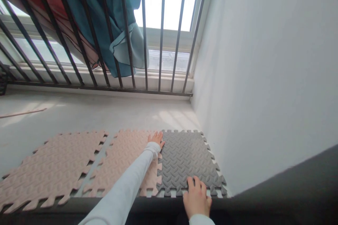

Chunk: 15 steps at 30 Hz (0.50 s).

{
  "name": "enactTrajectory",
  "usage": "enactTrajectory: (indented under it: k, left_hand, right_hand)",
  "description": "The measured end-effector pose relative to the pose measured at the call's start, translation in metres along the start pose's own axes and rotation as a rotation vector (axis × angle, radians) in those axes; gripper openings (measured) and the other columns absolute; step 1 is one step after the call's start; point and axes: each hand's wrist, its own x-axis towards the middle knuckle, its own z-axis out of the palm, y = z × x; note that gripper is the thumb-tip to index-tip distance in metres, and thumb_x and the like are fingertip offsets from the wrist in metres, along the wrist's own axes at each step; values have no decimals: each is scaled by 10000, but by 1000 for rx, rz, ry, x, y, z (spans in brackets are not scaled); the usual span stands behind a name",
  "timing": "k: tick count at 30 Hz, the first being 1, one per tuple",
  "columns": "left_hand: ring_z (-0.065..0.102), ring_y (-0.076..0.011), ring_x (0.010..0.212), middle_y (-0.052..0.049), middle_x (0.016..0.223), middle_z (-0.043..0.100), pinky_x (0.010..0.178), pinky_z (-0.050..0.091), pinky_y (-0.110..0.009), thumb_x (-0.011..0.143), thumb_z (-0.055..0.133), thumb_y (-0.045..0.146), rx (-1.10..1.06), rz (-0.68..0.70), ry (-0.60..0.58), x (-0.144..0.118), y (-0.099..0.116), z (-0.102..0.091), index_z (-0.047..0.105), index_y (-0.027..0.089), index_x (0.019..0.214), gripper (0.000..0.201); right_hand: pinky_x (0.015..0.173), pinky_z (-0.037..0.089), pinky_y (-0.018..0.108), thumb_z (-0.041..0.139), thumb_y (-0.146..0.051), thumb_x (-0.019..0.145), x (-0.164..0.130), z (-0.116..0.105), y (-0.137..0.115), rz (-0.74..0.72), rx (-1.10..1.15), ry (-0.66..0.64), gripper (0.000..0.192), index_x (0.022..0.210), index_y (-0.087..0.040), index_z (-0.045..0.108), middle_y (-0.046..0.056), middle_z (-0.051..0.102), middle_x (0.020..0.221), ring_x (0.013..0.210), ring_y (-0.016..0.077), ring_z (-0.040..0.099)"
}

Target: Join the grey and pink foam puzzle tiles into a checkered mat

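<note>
Grey foam tile (187,158) meeting a pink tile (128,153), lower centre of frame
Left hand (156,139) open, lying at their seam; right hand (196,197) bent over the grey's lower edge, grip unclear

Daylight glares through the overexposed windowpane (154,3), casting bright patches across the ledge (169,116). The lower right corner falls dark.

A white wall (269,59) flanks the railed window (153,3).

From my feed I record: teal curtain (115,10) behind dark railing (148,92); bright window (173,0) beyond; white wall (264,77) right; thin strip (23,113) far left.
</note>
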Motion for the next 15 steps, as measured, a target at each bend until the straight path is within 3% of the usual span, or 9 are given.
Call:
enactTrajectory:
  k: [4,7,11,15]
  left_hand:
    - [153,-210,1277,5,1406,209,988,142,-541,825,278,298,-2,61,-45,9,-8,-3,237,307,1309,486]
    - [171,-235,1270,4,1401,228,975,146,-564,792,374,326,3,120,-100,8,-13,-7,268,327,1289,508]
    - [132,-294,1271,-45,1420,151,954,107,-612,682,522,452,21,179,-176,-17,-16,-4,236,282,1309,710]
    - [63,-286,1285,-33,1431,82,947,114,-621,675,497,514,36,214,-212,-43,-18,1,163,289,1330,769]
  right_hand:
    - [727,394,410,369,-106,693,-1,-2,0,-7,-1,-18,471,1080,-348,485,13,446,1223,1097,226,376]
    - [749,376,433,379,-111,686,-1,-4,-1,-13,14,-19,476,1081,-354,481,12,449,1221,1091,224,384]
    - [816,314,483,382,-108,676,-2,-7,-2,-2,32,-3,468,1063,-342,501,17,465,1209,1076,222,404]
    - [842,292,480,376,-130,693,-4,-9,-4,17,48,-5,426,1049,-309,524,34,469,1211,1100,225,389]
